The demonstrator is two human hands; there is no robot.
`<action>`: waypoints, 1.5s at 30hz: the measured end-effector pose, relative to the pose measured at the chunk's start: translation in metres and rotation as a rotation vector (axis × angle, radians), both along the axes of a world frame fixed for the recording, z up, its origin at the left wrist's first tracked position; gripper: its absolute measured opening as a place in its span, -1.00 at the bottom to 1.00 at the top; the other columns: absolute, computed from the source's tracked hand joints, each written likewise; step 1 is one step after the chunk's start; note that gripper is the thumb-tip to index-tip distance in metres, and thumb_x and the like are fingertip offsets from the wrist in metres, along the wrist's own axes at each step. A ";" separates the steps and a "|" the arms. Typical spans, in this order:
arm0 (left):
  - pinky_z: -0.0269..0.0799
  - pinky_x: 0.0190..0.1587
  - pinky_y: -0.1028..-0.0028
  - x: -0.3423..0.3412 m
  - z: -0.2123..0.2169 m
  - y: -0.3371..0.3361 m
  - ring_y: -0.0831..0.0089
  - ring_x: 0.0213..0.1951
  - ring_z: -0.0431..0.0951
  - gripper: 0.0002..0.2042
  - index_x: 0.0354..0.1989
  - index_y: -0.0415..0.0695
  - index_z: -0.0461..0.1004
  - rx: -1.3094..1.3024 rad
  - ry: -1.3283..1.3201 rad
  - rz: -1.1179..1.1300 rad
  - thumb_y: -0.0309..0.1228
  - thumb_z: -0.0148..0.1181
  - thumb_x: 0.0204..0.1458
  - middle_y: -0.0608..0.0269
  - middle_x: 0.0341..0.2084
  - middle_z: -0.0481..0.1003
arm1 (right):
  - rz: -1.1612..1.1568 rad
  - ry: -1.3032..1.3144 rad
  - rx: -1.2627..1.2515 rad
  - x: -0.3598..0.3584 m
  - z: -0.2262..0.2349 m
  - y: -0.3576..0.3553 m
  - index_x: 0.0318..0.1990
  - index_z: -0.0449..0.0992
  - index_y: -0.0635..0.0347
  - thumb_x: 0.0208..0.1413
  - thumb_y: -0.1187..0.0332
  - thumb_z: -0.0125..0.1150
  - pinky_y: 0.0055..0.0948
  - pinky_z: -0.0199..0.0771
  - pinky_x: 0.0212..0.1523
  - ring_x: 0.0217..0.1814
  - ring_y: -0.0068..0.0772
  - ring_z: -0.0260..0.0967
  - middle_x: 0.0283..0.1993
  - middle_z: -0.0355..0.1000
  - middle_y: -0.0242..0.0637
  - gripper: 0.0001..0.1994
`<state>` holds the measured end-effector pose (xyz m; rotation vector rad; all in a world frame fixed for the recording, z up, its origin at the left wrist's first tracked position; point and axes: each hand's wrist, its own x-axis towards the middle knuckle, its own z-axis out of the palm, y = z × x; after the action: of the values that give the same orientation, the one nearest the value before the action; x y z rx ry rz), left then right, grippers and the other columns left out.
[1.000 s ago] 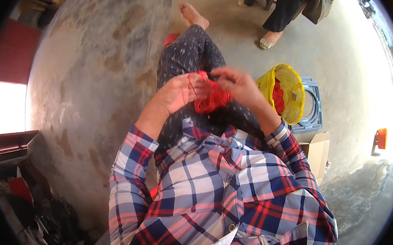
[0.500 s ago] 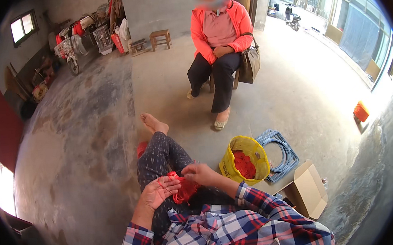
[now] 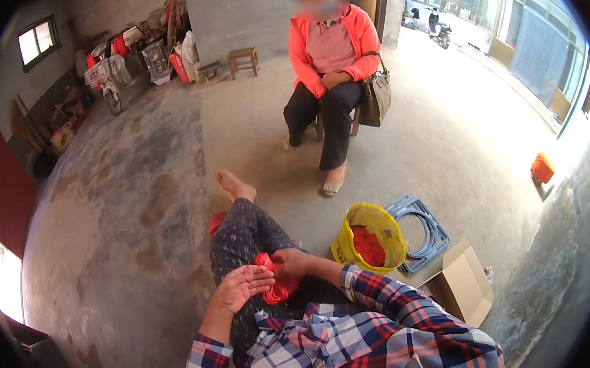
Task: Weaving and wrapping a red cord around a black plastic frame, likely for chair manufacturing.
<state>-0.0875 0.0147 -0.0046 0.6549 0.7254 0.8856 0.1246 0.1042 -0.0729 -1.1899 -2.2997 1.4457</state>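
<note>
Left hand (image 3: pixel 242 288): held palm up over the lap, the fingers laid nearly straight and the palm spread wide; a thin red strand (image 3: pixel 246 274) is looped across the fingers.
Right hand (image 3: pixel 291 263): curled narrow beside the left fingertips, its back turned upward; because its own fingertips are hidden, it cannot be told whether cord is gripped.
Red cord bundle (image 3: pixel 279 294): rested on the lap, gathered loosely below and between the hands; its upper part is partly covered by the right hand.
Lap: formed by dark patterned trousers (image 3: pixel 234 237), with a bare foot (image 3: pixel 233 187) (no shoe is worn on it) stretched past the far edge.
Yellow bucket (image 3: pixel 343 243): set on the floor to the right of the lap, with red material (image 3: pixel 368 246) contained in it.
Blue-grey frame (image 3: pixel 420 263): laid on the floor just beside the bucket, partly covered by it; rings are shown within its edges.
Cardboard box (image 3: pixel 463 283): placed near the plaid right sleeve (image 3: pixel 385 294), its flaps spread.
Seated person (image 3: pixel 327 52): seen across the floor in a bright jacket, both hands brought together; a bag (image 3: pixel 375 100) is hung alongside.
Floor, far edge: occupied by a wooden stool (image 3: pixel 243 62).
Floor, right edge: marked by an orange object (image 3: pixel 542 167), its kind unclear.
</note>
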 end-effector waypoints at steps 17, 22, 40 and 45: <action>0.50 -0.05 0.34 0.011 0.143 0.031 0.24 -0.19 0.59 -0.50 0.06 -0.31 0.35 0.424 0.042 0.281 -0.14 0.18 0.09 0.00 -0.21 0.55 | -0.428 1.348 -0.218 0.081 0.249 0.093 -0.03 0.46 0.26 -0.05 0.64 0.16 -0.35 0.52 -0.02 -0.11 -0.38 0.52 -0.14 0.52 -0.27 -0.64; 0.42 -0.18 0.53 0.004 0.194 0.042 0.50 -0.31 0.49 -0.57 0.06 -0.27 0.37 0.714 0.277 0.425 -0.35 0.27 0.05 0.23 -0.30 0.50 | -0.529 1.273 -0.133 0.087 0.245 0.089 -0.02 0.44 0.25 -0.04 0.64 0.14 -0.43 0.51 -0.03 -0.12 -0.43 0.51 -0.13 0.52 -0.30 -0.64; 0.47 -0.33 0.40 0.092 0.397 0.093 0.33 -0.44 0.56 -0.81 -0.20 -0.32 0.47 1.705 1.314 0.692 -0.68 0.07 -0.01 0.07 -0.50 0.53 | -0.385 1.600 -0.359 0.085 0.249 0.081 -0.03 0.40 0.29 0.03 0.60 -0.01 -0.32 0.45 0.07 0.00 -0.34 0.45 -0.03 0.47 -0.21 -0.69; 0.50 -0.26 0.29 0.119 0.418 0.104 0.11 -0.31 0.60 -0.75 -0.12 -0.30 0.45 1.927 1.372 0.647 -0.61 0.14 -0.01 -0.07 -0.36 0.55 | -0.484 1.617 -0.481 0.088 0.253 0.068 -0.03 0.39 0.35 0.13 0.50 0.04 -0.22 0.46 0.12 0.04 -0.22 0.47 0.00 0.48 -0.13 -0.74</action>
<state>0.0314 0.1188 0.4130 3.0585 1.1235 1.5821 0.2125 0.1724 0.1802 -0.2149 -0.5607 1.6948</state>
